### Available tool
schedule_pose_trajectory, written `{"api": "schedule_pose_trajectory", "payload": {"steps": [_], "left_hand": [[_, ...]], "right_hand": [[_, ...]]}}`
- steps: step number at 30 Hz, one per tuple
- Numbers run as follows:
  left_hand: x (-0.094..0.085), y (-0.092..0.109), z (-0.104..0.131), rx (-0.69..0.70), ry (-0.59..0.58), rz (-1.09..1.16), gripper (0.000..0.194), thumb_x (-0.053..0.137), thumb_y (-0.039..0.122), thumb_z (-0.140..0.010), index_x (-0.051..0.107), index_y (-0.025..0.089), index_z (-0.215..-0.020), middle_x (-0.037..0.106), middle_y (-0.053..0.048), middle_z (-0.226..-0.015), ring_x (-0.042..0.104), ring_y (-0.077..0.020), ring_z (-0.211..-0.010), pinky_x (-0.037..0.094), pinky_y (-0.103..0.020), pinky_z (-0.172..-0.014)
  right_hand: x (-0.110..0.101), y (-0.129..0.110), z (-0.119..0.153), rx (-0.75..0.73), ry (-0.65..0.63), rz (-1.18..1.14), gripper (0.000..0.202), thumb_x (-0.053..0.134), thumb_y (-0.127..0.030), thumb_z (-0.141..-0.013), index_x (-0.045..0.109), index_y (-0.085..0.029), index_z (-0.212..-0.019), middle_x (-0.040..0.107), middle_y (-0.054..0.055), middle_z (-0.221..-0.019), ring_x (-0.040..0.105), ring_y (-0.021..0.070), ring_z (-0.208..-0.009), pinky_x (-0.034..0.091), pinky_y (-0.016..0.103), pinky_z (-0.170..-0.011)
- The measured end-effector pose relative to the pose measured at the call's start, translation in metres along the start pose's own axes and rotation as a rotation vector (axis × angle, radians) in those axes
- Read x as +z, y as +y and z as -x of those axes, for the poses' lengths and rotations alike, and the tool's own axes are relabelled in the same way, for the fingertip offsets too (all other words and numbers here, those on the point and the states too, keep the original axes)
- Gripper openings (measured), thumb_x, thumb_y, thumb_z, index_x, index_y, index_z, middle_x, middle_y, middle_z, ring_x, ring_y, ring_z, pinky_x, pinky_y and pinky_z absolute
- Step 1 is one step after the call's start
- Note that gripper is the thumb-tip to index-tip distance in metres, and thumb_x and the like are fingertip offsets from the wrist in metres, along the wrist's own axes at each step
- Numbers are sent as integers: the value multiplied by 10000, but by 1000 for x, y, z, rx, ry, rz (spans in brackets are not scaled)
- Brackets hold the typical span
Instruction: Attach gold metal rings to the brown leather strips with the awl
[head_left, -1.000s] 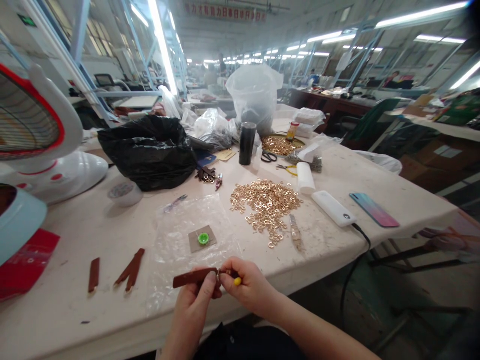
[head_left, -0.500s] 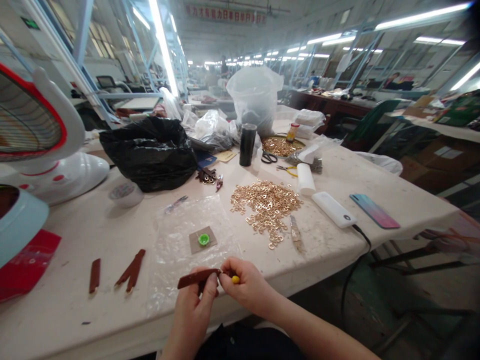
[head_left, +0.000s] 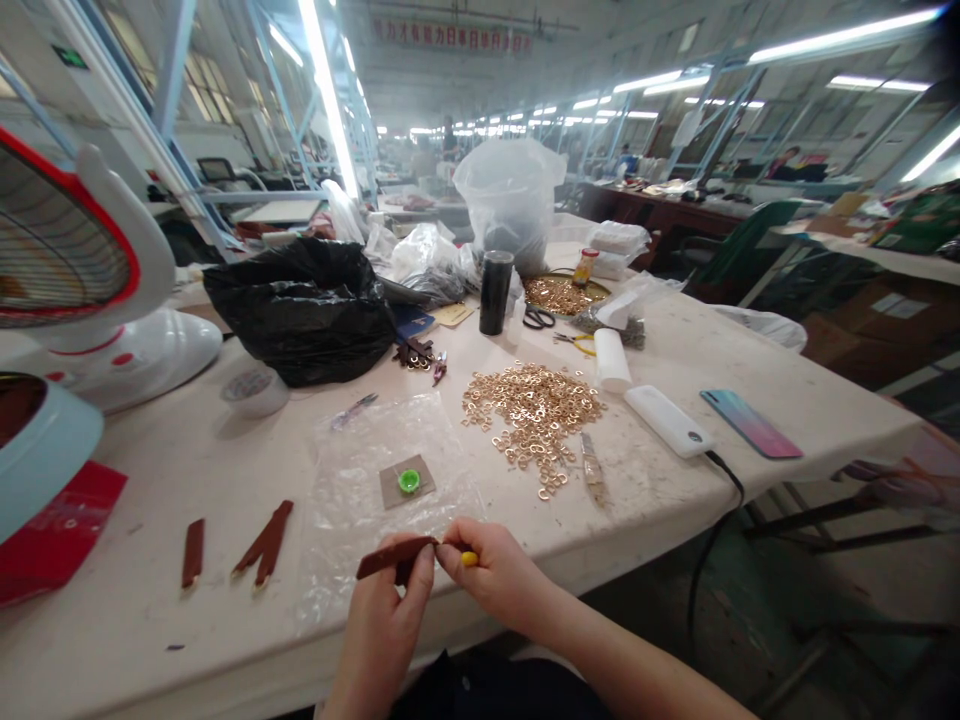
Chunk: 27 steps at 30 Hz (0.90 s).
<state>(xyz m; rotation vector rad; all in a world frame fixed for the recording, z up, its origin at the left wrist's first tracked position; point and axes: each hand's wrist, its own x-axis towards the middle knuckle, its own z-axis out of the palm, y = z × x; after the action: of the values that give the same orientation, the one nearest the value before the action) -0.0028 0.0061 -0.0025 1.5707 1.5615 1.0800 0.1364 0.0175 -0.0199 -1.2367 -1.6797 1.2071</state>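
My left hand [head_left: 391, 602] is closed on a brown leather strap [head_left: 390, 558], thumb on top near its right end. My right hand [head_left: 486, 570] pinches at that same end and also holds a thin tool with a yellow tip [head_left: 469, 559]; the tool's kind is mostly hidden by my fingers. Just beyond my hands, a small green cup [head_left: 409, 481] sits on a grey-brown square of card [head_left: 393, 487] over a clear plastic sheet [head_left: 337, 540]. To the left lie finished-looking brown straps [head_left: 264, 548] with gold rings at their ends, and a single strap [head_left: 193, 553].
A heap of gold rings [head_left: 534, 405] spreads across the table [head_left: 645, 510]. Beyond it stand a black cylinder [head_left: 496, 292], scissors [head_left: 538, 318] and yellow-handled pliers [head_left: 576, 343]. A power bank [head_left: 670, 420] and phone [head_left: 750, 423] lie right. A black bag [head_left: 300, 315] and fan [head_left: 127, 250] stand left.
Both hands stay almost in place, still working at the right end of the strap. The right fingers shift very slightly left, and the whole view moves a little.
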Motion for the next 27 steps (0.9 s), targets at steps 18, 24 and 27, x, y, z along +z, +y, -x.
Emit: {"api": "schedule_pose_trajectory", "payload": {"steps": [18, 24, 27], "left_hand": [[-8, 12, 0, -439, -369, 367, 311, 559, 476, -707, 516, 186, -605, 428, 65, -459, 400, -111, -460, 338, -237, -512], [-6, 3, 1, -298, -389, 331, 313, 535, 485, -730, 563, 176, -691, 438, 58, -491, 420, -110, -441, 351, -227, -445], [-4, -3, 3, -250, -367, 261, 287, 510, 453, -755, 554, 181, -677, 463, 41, -522, 446, -118, -454, 367, -231, -444]], "right_hand": [[-22, -1, 0, -441, -61, 118, 98, 571, -266, -801, 630, -200, -844, 575, 45, -809, 547, 145, -714, 446, 242, -634], [-20, 2, -3, -392, -117, 116, 77, 589, -260, -792, 592, -197, -748, 538, 29, -787, 526, 142, -715, 437, 244, -645], [-20, -1, -2, -337, -156, 131, 73, 573, -200, -794, 562, -194, -722, 520, 15, -775, 511, 135, -700, 420, 239, -637]]}}
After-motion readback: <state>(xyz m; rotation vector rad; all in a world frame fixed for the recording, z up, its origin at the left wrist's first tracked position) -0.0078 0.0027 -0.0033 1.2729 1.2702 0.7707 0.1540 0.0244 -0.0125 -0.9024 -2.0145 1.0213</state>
